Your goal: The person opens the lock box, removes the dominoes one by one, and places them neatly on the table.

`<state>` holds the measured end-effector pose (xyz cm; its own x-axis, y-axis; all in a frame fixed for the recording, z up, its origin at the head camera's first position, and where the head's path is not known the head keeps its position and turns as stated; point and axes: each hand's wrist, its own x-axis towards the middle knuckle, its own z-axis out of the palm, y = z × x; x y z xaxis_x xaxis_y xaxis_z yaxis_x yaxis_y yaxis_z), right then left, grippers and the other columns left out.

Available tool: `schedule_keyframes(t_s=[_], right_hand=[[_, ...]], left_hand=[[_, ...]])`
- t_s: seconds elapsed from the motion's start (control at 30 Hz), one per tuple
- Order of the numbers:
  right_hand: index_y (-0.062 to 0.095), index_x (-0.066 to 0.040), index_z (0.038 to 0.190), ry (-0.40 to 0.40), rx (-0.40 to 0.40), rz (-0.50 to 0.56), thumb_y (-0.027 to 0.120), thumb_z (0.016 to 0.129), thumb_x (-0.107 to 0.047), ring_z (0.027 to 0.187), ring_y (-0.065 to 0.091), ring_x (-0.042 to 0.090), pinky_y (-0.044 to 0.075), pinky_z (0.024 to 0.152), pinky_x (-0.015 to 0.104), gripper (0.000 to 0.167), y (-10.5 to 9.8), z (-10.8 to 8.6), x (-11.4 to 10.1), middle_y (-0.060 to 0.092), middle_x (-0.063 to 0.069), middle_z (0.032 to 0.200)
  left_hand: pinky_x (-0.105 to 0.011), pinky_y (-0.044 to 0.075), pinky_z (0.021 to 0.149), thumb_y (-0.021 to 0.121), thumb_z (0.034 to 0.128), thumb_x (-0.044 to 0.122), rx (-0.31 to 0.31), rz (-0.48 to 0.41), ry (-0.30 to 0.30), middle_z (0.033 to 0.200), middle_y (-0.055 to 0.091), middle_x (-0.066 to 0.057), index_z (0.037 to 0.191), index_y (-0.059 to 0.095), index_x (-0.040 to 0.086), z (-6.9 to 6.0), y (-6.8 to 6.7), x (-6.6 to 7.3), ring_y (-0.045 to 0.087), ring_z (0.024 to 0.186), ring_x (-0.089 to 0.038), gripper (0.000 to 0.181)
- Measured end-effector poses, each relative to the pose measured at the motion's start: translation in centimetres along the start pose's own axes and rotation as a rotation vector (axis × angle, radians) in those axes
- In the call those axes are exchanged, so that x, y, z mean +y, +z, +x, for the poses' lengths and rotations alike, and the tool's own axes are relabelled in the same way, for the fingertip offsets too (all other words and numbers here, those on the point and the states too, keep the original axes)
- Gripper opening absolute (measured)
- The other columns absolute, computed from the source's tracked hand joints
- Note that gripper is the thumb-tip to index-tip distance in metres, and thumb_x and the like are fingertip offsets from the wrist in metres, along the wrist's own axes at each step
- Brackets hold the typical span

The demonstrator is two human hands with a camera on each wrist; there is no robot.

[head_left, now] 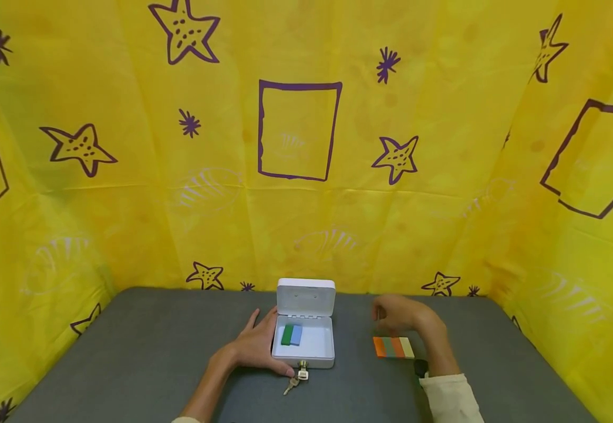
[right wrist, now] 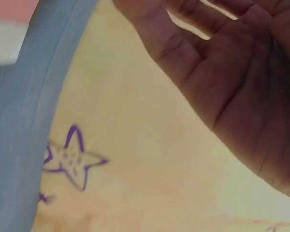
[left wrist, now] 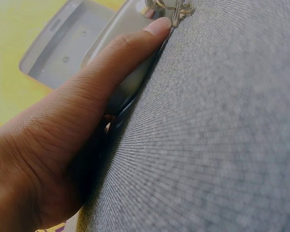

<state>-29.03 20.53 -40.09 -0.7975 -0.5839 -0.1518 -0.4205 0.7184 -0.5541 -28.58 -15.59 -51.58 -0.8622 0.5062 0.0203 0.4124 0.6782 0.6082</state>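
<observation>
A white metal cash box [head_left: 312, 346] stands on the table with its lid [head_left: 306, 298] raised. Inside, at the left, lie a green block [head_left: 288, 335] and a light blue block [head_left: 296, 335]. My left hand [head_left: 256, 346] rests against the box's left side; its straight thumb [left wrist: 130, 43] lies along the front near the lock. Keys [head_left: 292, 385] hang at the lock [head_left: 303, 370]. Over the table to the right, my right hand [head_left: 398, 314] hovers just behind a row of orange, green and cream blocks [head_left: 393, 347]. Its fingers bend loosely downward, and nothing shows in them; the fingertips are partly hidden.
The grey table [head_left: 169, 352] carries the box and the block row. Yellow cloth [head_left: 306, 235] printed with purple starfish and frames hangs behind and on both sides. A dark wristband [head_left: 421, 368] sits by the right sleeve [head_left: 449, 396].
</observation>
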Motion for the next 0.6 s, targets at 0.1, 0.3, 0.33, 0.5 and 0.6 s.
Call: schedule_keyframes(t_s=[0.1, 0.3, 0.33, 0.5, 0.6], right_hand=[[0.067, -0.001, 0.095, -0.072, 0.024, -0.066, 0.063, 0.091, 0.003, 0.068, 0.052, 0.011, 0.048, 0.062, 0.024, 0.007, 0.6, 1.0, -1.2, 0.064, 0.003, 0.082], [0.071, -0.004, 0.091, -0.198, 0.113, -0.148, 0.065, 0.094, 0.002, 0.074, 0.052, 0.007, 0.049, 0.066, 0.022, 0.008, 2.5, 3.4, -3.5, 0.067, 0.001, 0.084], [0.071, -0.003, 0.089, -0.222, 0.139, -0.171, 0.066, 0.094, 0.002, 0.073, 0.052, 0.007, 0.048, 0.066, 0.021, 0.009, 2.9, 3.9, -3.9, 0.068, 0.002, 0.082], [0.071, -0.003, 0.083, -0.246, 0.278, -0.233, 0.068, 0.094, 0.002, 0.064, 0.047, 0.006, 0.042, 0.058, 0.018, 0.013, 6.0, 6.0, -6.1, 0.065, 0.003, 0.073], [0.069, -0.006, 0.077, -0.218, 0.342, -0.226, 0.067, 0.095, 0.000, 0.058, 0.043, 0.005, 0.038, 0.052, 0.018, 0.019, 8.1, 6.9, -7.2, 0.058, 0.000, 0.066]], left_hand=[[-0.073, -0.002, 0.127, 0.090, 0.0647, 0.064, 0.011, -0.006, 0.018, 0.169, 0.028, -0.021, 0.165, 0.014, 0.003, 0.0, 0.1, -0.3, 0.031, 0.157, -0.041, 0.139], [-0.074, -0.003, 0.126, 0.088, 0.0635, 0.071, 0.034, -0.022, 0.055, 0.168, 0.029, -0.021, 0.165, 0.015, 0.007, 0.0, 0.4, -1.1, 0.032, 0.156, -0.042, 0.140], [-0.075, -0.003, 0.125, 0.089, 0.0631, 0.070, 0.038, -0.027, 0.060, 0.168, 0.030, -0.022, 0.165, 0.015, 0.007, 0.0, 0.4, -1.1, 0.033, 0.155, -0.043, 0.140], [-0.072, -0.003, 0.127, 0.088, 0.0640, 0.070, 0.022, -0.007, 0.035, 0.169, 0.029, -0.020, 0.165, 0.015, 0.006, 0.2, 0.6, -1.2, 0.032, 0.156, -0.040, 0.140], [-0.072, -0.003, 0.128, 0.090, 0.0649, 0.065, 0.012, -0.006, 0.024, 0.169, 0.030, -0.020, 0.164, 0.016, 0.004, 0.1, 0.4, -0.9, 0.033, 0.156, -0.039, 0.138]])
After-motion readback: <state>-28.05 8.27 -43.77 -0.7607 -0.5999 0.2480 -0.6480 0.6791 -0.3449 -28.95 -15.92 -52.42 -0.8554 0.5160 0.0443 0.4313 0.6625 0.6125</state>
